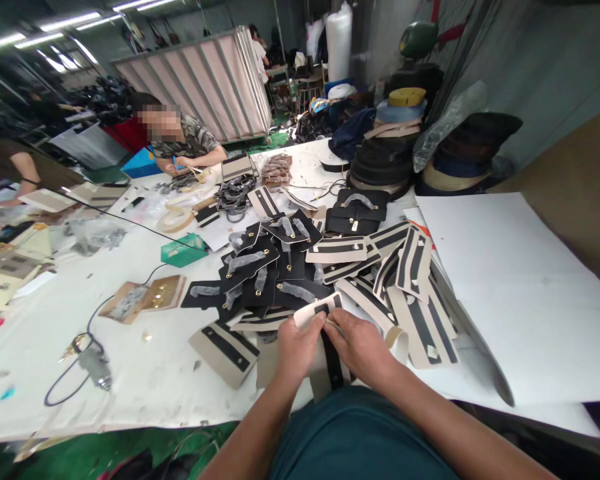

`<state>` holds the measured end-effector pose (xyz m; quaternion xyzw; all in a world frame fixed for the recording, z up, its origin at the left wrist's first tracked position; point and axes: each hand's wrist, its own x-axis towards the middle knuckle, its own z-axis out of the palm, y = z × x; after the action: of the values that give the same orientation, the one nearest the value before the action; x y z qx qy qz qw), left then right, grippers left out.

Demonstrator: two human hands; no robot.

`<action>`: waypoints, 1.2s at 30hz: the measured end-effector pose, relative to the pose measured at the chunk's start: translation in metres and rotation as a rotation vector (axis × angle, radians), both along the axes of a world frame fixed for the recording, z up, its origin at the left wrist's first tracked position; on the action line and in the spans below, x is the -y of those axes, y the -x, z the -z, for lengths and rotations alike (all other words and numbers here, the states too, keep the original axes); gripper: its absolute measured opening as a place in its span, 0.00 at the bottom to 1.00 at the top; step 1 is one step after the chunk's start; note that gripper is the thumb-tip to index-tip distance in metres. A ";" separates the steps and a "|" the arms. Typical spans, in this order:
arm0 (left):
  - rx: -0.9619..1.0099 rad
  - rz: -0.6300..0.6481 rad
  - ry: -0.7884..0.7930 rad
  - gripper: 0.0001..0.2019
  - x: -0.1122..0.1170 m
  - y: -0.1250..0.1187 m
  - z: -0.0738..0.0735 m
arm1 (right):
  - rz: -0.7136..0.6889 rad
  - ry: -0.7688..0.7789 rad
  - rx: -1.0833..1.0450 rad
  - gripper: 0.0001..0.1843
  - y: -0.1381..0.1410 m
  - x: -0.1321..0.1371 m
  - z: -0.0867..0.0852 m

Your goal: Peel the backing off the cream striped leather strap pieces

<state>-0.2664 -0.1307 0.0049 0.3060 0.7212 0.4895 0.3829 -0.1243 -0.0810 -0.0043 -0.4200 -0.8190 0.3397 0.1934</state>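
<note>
Close in front of my body, both hands grip one beige panel with a black strip point(307, 312). My left hand point(300, 343) pinches its lower edge, thumb on the strip. My right hand point(353, 333) is closed at the panel's right side, its fingertips meeting my left thumb; what lies under those fingers is hidden. Just beyond is a heap of black bag flaps point(253, 260) with plastic-wrapped handles and gold-coloured fittings. More beige panels with black strips point(420, 320) lie piled to the right, and another beige panel point(225, 353) lies left of my hands.
A corded grey tool point(95, 367) lies on the white table point(145, 393) at left. Nearby are a carton of small metal parts point(163, 293) and a green box point(184, 249). A black handbag point(357, 212) stands behind the heap. White sheets point(525, 267) cover the right side. A co-worker point(190, 137) sits across.
</note>
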 end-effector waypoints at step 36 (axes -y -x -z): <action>0.521 0.192 0.184 0.20 0.046 0.003 0.135 | 0.126 0.730 -0.127 0.18 -0.049 0.017 0.050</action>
<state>-0.2694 -0.1765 -0.1302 0.2007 0.6077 0.4455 0.6261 -0.0755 -0.0976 -0.0544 -0.4891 -0.6030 0.6220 0.1019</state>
